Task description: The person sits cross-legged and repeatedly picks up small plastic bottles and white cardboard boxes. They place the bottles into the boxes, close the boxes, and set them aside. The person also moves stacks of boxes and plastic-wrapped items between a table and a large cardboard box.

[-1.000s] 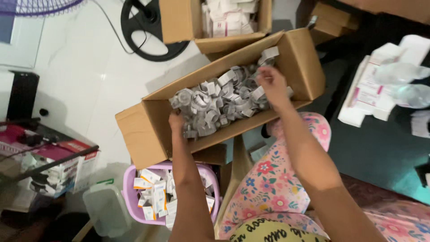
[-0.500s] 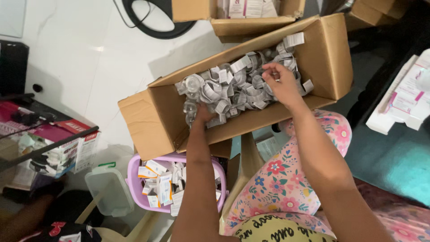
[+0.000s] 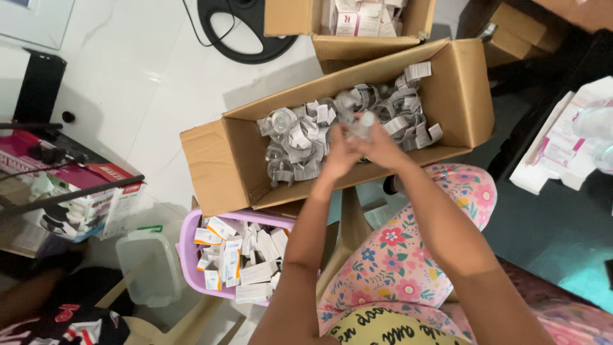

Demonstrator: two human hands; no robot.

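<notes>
My left hand [image 3: 340,155] and right hand [image 3: 381,148] meet over the long cardboard box [image 3: 217,167], together gripping one small clear bottle [image 3: 361,124] above the heap of grey paper-wrapped bottles [image 3: 306,137]. Near my knee, a purple basket [image 3: 189,246] holds small white cartons [image 3: 237,260]. Another open box [image 3: 357,46] sits beyond.

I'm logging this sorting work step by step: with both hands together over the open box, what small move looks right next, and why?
Probably lift the small clear vial clear of the long brown cardboard box. The left hand and right hand meet around it just above the heap of grey-labelled vials, and raising it would free it from the loose paper tags. How firmly each hand grips it cannot be seen.
</notes>
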